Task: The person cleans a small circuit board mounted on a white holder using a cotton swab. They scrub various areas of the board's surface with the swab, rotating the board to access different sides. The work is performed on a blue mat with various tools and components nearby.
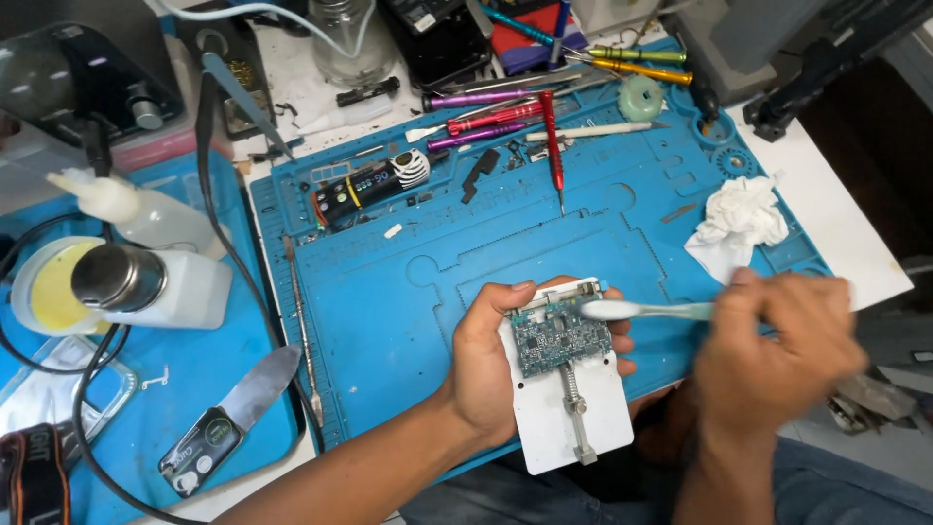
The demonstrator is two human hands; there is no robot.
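Closest to the camera, the left hand [491, 365] is wrapped around a white rectangular board holder with a sprung metal clamp [573, 408], thumb on the near-left edge and fingers curled behind the far side, holding it tilted up over the front edge of the table. Clamped at the holder's top sits the small green circuit board [559, 340], packed with tiny components.

The right hand [777, 355] is closed around the handle of a pale, translucent toothbrush [646, 310], and it is blurred — this hand is in motion. The brush head lies across the top edge of the circuit board, bristles touching it. By the look of it, the step in hand is scrubbing the board clean. What comes next would call for short, light strokes across the rest of the components, with the left hand keeping the holder steady so the clamp does not slip.

Underneath, the blue silicone work mat [408, 292] covers the middle of the table. To the left stands a white plastic dispenser bottle with a metal pump top [146, 282]; below it lies a flat metal pry blade [255, 389]. Right of the hands, a crumpled white tissue [739, 222] rests on the mat's corner. Further back, a row of purple, red and yellow precision screwdrivers [505, 117] lies near a small black cylindrical battery pack [364, 185].
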